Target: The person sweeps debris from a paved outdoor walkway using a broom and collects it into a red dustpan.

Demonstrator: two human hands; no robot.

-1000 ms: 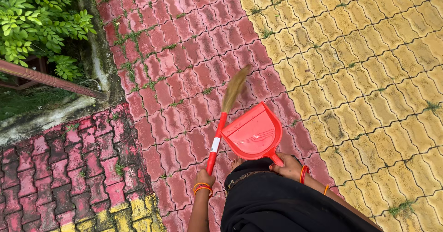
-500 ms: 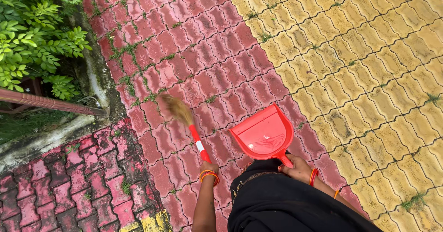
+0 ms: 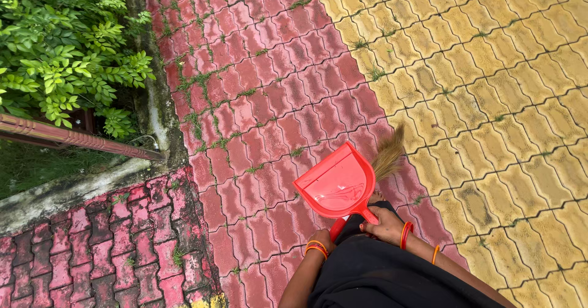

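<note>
A red dustpan [image 3: 335, 184] is held by its handle in the right hand [image 3: 384, 224], fingers clamped around the grip, just below the centre of the frame. The pan's open mouth is turned toward the upper left, its long axis running from lower right to upper left. A red-handled broom [image 3: 387, 155] is gripped by the left hand [image 3: 321, 239], fingers closed on the handle; its shaft is hidden behind the pan, and the straw head emerges to the pan's right, over the red pavers [image 3: 269, 93]. Yellow pavers [image 3: 490, 87] fill the right side; a green shrub [image 3: 61, 44] and a rail [image 3: 73, 137] occupy the upper left.
</note>
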